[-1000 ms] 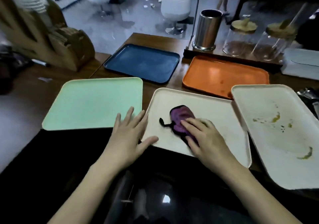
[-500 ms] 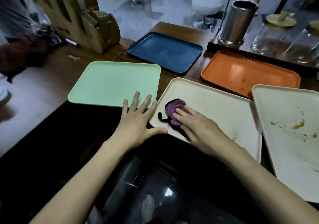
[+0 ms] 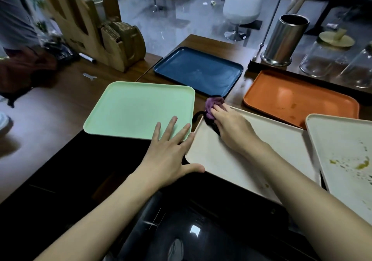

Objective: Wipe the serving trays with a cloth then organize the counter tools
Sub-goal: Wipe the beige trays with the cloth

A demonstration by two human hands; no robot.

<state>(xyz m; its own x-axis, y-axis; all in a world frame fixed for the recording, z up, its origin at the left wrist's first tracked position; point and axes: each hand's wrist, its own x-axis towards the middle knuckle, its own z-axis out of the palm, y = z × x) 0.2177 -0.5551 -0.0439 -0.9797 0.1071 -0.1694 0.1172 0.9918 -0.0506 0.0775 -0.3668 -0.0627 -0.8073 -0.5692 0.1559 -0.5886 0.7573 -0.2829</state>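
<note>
My right hand (image 3: pixel 231 127) presses a crumpled purple and black cloth (image 3: pixel 213 104) onto the far left corner of a cream tray (image 3: pixel 251 166) in front of me. My left hand (image 3: pixel 171 154) lies flat with fingers spread, steadying the cream tray's left edge and overlapping the near right corner of a mint green tray (image 3: pixel 138 107). A dark blue tray (image 3: pixel 198 70) lies behind, an orange tray (image 3: pixel 300 97) with small stains to its right. A second cream tray (image 3: pixel 342 146) at the far right carries yellow-green smears.
A steel utensil cylinder (image 3: pixel 283 39) and glass jars (image 3: pixel 326 57) with lids stand on a dark board at the back right. A wooden holder (image 3: pixel 104 31) stands back left, with a marker (image 3: pixel 87 57) beside it. A person's sleeve (image 3: pixel 22 67) is at the left edge. White chairs stand beyond the counter.
My right hand has pushed the cloth from the middle-left of the cream tray toward its far left corner. My left hand has stayed at the tray's left edge. The camera view shifted left.
</note>
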